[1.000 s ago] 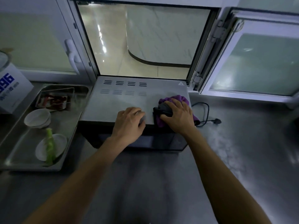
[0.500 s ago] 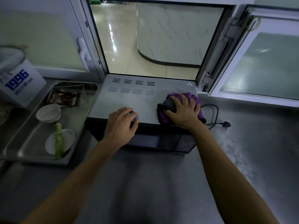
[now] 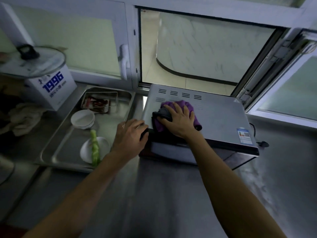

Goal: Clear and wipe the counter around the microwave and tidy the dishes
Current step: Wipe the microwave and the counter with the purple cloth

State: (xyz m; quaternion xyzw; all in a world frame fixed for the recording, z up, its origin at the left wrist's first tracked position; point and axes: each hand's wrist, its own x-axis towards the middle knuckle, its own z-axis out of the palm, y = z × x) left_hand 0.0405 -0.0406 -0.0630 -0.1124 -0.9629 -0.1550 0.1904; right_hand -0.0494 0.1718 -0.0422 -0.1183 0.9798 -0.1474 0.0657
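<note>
fingers (image 3: 178, 109) of the right hand (image 3: 180, 120) spread flat, pressing the purple cloth (image 3: 188, 105) onto the microwave (image 3: 221, 115) top, left of centre. left hand (image 3: 129, 137) curls round the microwave's front left corner. on the steel counter (image 3: 171, 194) just beside it, a tray (image 3: 60, 148) carries a white bowl (image 3: 83, 118) and a plate (image 3: 103, 145) with a green stalk (image 3: 95, 150).

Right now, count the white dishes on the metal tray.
2: a white bowl, possibly a nested stack, mid-tray, and a white plate under the green vegetable near the tray's front edge.
</note>
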